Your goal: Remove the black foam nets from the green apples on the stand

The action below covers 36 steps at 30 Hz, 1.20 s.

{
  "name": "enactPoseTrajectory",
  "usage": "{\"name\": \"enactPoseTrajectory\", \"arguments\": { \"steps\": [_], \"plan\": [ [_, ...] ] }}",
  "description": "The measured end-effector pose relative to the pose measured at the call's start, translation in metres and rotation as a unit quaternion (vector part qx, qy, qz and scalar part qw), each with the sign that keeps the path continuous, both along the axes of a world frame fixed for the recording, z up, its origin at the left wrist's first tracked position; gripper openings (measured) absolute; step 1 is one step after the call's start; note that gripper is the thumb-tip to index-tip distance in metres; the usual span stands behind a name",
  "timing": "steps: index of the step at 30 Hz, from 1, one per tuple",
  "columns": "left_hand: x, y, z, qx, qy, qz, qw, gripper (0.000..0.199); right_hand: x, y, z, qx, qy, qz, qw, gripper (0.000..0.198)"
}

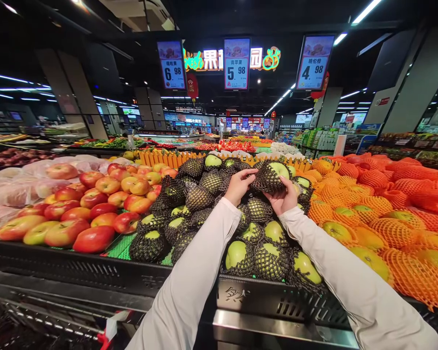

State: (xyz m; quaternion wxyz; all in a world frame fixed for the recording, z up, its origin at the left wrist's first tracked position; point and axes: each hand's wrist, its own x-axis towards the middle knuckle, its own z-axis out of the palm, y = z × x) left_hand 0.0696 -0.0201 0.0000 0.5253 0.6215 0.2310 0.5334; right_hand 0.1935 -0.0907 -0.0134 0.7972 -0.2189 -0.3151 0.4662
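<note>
A green apple in a black foam net is held up over the pile. My right hand grips it from the right and below, thumb on the bare green skin that shows through the net's opening. My left hand is at its left side, with bent fingers pinched together at the edge of the net. Beneath and around both hands lie several more green apples in black nets, some with their green tops showing.
Red-and-yellow apples are heaped to the left, with plastic-bagged fruit beyond. Oranges in orange nets fill the right side. A black crate edge runs along the front. Price screens hang overhead; a low orange fence stands behind.
</note>
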Motion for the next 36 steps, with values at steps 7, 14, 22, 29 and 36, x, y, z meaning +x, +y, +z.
{"name": "enactPoseTrajectory", "arguments": {
  "steps": [7, 14, 22, 29, 36],
  "plan": [
    [0.002, 0.001, 0.000, 0.162, 0.092, 0.146, 0.972, 0.027, 0.001, 0.004, -0.006, 0.012, -0.074, -0.056, 0.996, 0.050],
    [0.000, -0.009, 0.001, 0.236, 0.110, -0.022, 0.965, 0.085, 0.004, 0.010, -0.009, -0.013, -0.211, -0.183, 0.960, 0.061],
    [-0.002, -0.013, 0.003, 0.244, 0.057, 0.064, 0.966, 0.089, 0.006, 0.008, -0.004, 0.053, -0.302, -0.183, 0.934, 0.068],
    [-0.001, -0.006, 0.006, 0.071, -0.136, 0.187, 0.970, 0.074, 0.036, 0.007, 0.009, 0.052, -0.332, -0.356, 0.872, 0.039],
    [-0.007, -0.006, 0.008, 0.046, -0.144, 0.270, 0.951, 0.074, 0.059, 0.014, 0.001, -0.102, -0.610, -0.504, 0.603, 0.051]
  ]
}}
